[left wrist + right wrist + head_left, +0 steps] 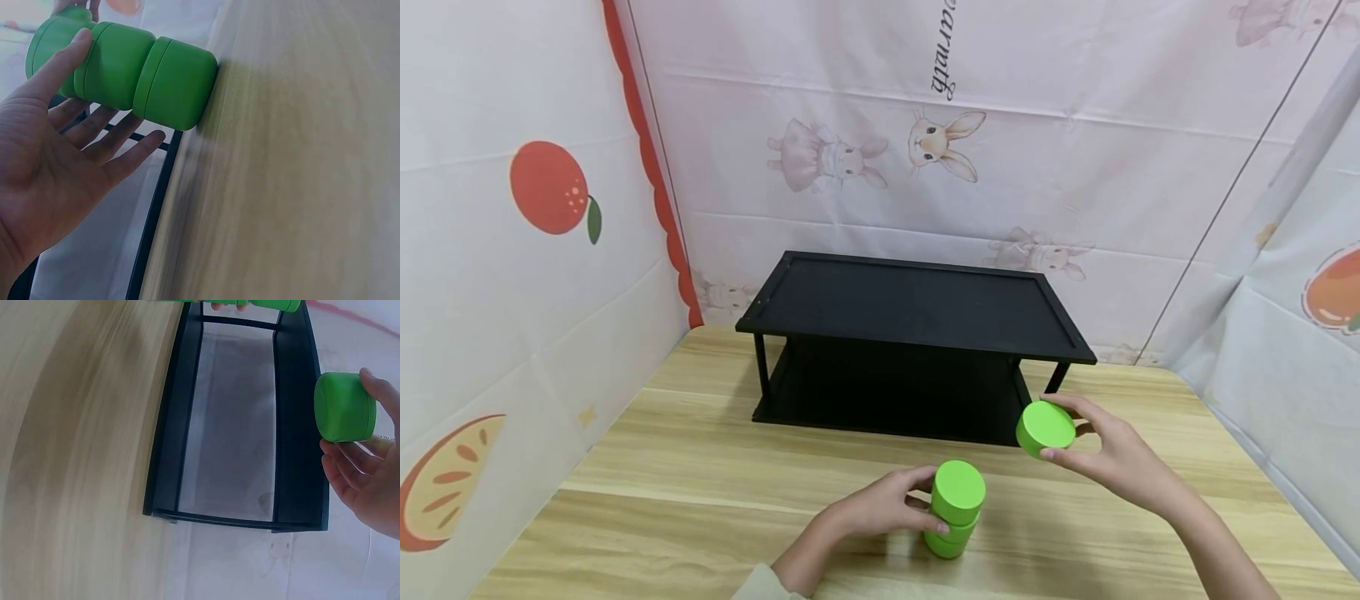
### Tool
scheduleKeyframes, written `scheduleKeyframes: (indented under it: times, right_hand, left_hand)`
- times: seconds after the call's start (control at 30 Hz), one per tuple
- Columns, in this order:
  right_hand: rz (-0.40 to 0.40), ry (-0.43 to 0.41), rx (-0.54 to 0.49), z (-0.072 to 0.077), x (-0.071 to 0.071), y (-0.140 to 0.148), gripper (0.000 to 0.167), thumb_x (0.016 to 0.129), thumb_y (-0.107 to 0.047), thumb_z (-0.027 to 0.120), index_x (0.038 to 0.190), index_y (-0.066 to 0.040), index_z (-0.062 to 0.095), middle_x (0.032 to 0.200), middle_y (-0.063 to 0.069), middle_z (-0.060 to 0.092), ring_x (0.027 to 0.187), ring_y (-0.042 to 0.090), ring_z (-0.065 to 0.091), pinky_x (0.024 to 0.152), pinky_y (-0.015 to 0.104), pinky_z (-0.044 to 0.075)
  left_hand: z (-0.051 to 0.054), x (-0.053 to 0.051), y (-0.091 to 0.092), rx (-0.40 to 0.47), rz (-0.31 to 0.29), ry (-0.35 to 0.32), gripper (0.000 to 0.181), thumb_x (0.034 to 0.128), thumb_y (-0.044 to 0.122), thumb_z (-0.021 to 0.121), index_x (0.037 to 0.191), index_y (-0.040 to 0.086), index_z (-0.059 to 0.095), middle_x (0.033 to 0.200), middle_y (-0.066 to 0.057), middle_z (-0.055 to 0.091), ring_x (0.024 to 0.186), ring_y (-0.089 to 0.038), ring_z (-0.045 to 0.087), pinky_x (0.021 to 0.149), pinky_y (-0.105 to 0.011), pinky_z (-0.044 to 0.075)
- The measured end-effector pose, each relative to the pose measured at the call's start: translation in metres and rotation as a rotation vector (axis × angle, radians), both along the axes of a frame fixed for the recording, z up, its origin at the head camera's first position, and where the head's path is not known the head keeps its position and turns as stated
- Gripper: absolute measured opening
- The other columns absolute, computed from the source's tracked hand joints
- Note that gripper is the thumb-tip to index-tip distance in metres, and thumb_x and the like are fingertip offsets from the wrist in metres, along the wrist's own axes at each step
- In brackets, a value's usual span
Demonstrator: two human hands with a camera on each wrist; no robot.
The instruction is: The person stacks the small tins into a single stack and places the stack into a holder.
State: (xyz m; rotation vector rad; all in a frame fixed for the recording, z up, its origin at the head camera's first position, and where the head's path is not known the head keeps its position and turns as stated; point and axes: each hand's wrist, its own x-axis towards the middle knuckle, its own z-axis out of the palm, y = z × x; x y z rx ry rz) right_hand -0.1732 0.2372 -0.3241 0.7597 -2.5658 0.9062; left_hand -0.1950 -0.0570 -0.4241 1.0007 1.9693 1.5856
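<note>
A stack of green round containers [958, 492] stands on the table; in the left wrist view three containers [119, 65] show in it. My left hand [887, 502] grips the upper part of the stack from the left, thumb on the near side; the same hand [62, 150] has its lower fingers spread beside the stack. Up and to the right, my right hand [1116, 458] holds a separate green container [1047, 427] above the table, near the shelf's front right corner. In the right wrist view, the right hand [369, 469] pinches this container [345, 407] between thumb and fingers.
Behind the hands stands a black two-tier shelf [917, 304] on the wooden table [700, 467]. Printed cloth [850, 100] hangs behind it and on both sides.
</note>
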Motion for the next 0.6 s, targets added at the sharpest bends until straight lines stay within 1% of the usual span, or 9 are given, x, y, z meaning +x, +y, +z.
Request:
scheduleKeyframes:
  times: [0.3,0.43,0.6]
  right_hand:
    - [0.047,-0.004,-0.016,0.004,0.005,-0.01,0.058,0.073,-0.016,0.079,0.125,-0.01,0.053,0.111,-0.002,0.057,0.086,0.01,0.054,0.074,0.019,0.046]
    - [0.05,-0.007,-0.005,0.006,0.007,-0.013,0.059,0.073,-0.017,0.079,0.125,-0.01,0.053,0.113,-0.002,0.057,0.086,0.01,0.054,0.074,0.02,0.046]
    - [0.057,-0.023,0.008,0.008,0.009,-0.016,0.058,0.073,-0.021,0.079,0.125,-0.013,0.053,0.111,-0.006,0.057,0.086,0.01,0.055,0.074,0.023,0.047]
  left_hand:
    - [-0.001,-0.001,0.0,-0.001,-0.001,0.002,0.055,0.0799,0.016,0.073,0.129,0.013,0.049,0.116,0.007,0.054,0.111,-0.009,0.048,0.091,-0.026,0.042]
    - [-0.001,-0.001,0.0,-0.001,0.001,-0.001,0.055,0.0798,0.016,0.073,0.129,0.012,0.049,0.116,0.007,0.055,0.111,-0.009,0.048,0.091,-0.026,0.042]
    - [-0.001,-0.001,0.0,-0.001,-0.001,-0.003,0.054,0.08,0.016,0.073,0.129,0.012,0.049,0.116,0.008,0.054,0.111,-0.009,0.047,0.091,-0.026,0.042]
